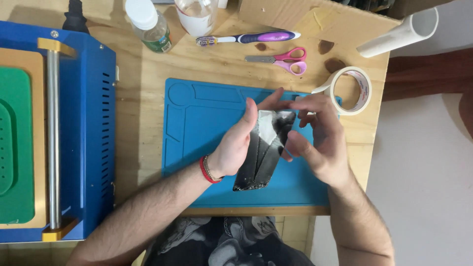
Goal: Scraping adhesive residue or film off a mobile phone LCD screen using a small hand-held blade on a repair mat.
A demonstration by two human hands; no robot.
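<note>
Above the blue mat, the left hand and right hand both grip a dark cracked phone, fingers closed around its edges. Beyond lie a tape roll, pink scissors and a toothbrush.

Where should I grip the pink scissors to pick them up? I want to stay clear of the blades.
Take the pink scissors by the pink handle loops, probably coming from the tape roll side. They lie flat and closed, loops toward that roll, metal blades pointing the other way, beneath the toothbrush.
</note>
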